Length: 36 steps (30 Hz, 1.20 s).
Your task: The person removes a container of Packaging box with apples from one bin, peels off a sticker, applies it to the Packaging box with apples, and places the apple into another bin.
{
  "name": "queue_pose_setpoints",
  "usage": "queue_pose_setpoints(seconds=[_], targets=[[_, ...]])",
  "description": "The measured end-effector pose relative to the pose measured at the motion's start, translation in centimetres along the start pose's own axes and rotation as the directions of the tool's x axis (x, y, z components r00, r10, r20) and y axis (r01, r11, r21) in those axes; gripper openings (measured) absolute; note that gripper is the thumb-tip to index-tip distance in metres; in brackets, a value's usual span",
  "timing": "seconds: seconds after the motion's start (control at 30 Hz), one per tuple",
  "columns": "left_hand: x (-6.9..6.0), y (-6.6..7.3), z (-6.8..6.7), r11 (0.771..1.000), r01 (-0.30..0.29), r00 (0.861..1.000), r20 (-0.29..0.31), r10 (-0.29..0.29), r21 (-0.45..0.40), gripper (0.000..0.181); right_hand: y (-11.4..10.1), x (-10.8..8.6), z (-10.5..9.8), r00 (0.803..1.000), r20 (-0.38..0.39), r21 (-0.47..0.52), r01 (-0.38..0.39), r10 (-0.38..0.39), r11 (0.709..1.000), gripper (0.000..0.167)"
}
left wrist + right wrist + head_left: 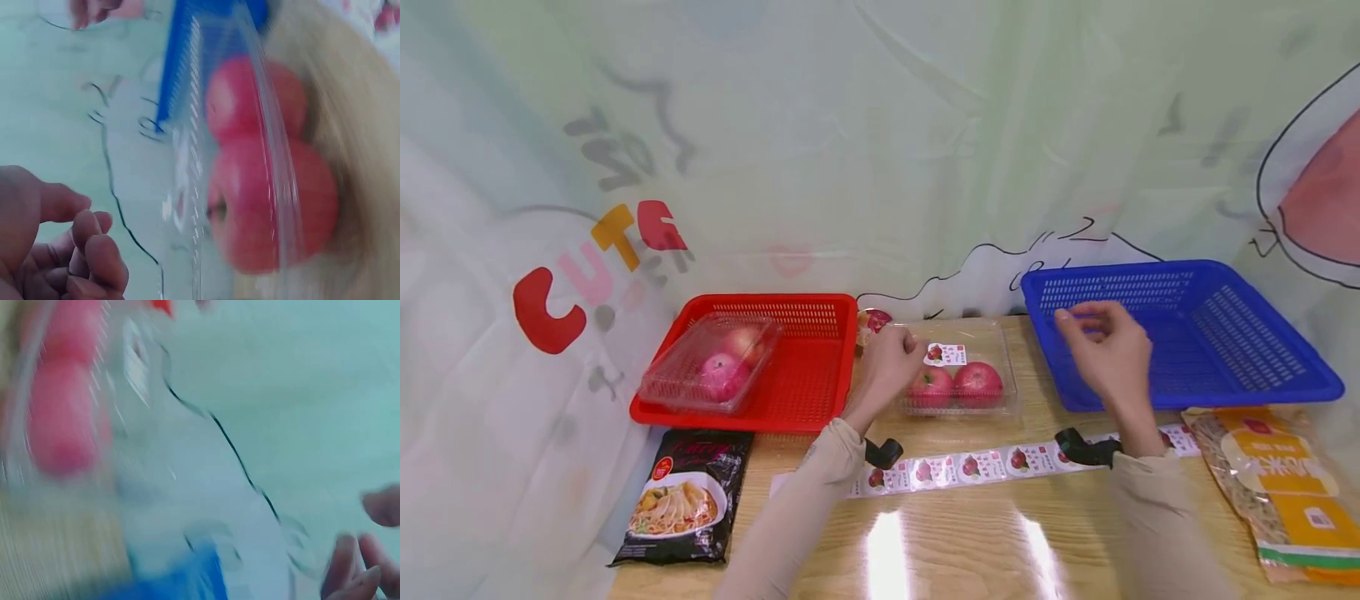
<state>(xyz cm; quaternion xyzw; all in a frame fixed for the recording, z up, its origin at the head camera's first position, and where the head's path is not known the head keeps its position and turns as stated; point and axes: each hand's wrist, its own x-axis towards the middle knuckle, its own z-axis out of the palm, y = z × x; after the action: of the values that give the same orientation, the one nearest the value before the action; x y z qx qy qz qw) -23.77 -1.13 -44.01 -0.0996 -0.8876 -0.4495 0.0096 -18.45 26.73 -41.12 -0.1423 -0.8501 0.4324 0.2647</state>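
A closed clear plastic box [985, 337] with red apples [978, 384] and a printed label [954, 355] on its lid sits between two baskets. My left hand [887, 367] hovers by the box's left side, fingers loosely curled with nothing seen in them; the left wrist view shows this hand [56, 250] beside the apples [269, 206]. Raised before the blue basket [1195, 367], my right hand [1112, 354] has bent, parted fingers and holds nothing. Blurred apples [62, 419] and part of that hand [362, 569] appear in the right wrist view.
At the left, a red basket [805, 375] holds a tilted clear box [662, 379] of apples. A strip of apple stickers [955, 470] crosses the wooden table [955, 542]. A black noodle packet [685, 500] lies front left, a yellow packet [1285, 483] front right.
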Motion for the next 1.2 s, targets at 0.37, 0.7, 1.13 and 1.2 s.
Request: queue_pose_setpoints(seconds=[0.37,0.7,1.13,1.2], targets=[[-7.3,0.0,2.0,0.807,0.396,0.903,0.349,-0.253,-0.439,0.047,6.8,0.1,-10.1,0.709,-0.451,0.287,-0.460,0.542,0.840,0.062],[-9.4,-1.3,5.5,0.427,0.600,0.800,0.507,-0.321,-0.676,0.065,11.1,0.2,-9.6,0.592,-0.325,0.386,-0.629,0.737,0.675,0.078],[-8.2,-0.1,7.8,0.156,0.512,0.819,0.425,-0.385,-0.845,0.071,12.3,0.4,-6.8,0.619,-0.258,0.433,-0.613,0.742,0.661,0.079],[-7.9,0.1,8.1,0.148,0.498,0.817,0.404,-0.411,-0.855,0.070,12.4,0.6,-6.5,0.616,-0.246,0.461,-0.605,0.748,0.650,0.079]])
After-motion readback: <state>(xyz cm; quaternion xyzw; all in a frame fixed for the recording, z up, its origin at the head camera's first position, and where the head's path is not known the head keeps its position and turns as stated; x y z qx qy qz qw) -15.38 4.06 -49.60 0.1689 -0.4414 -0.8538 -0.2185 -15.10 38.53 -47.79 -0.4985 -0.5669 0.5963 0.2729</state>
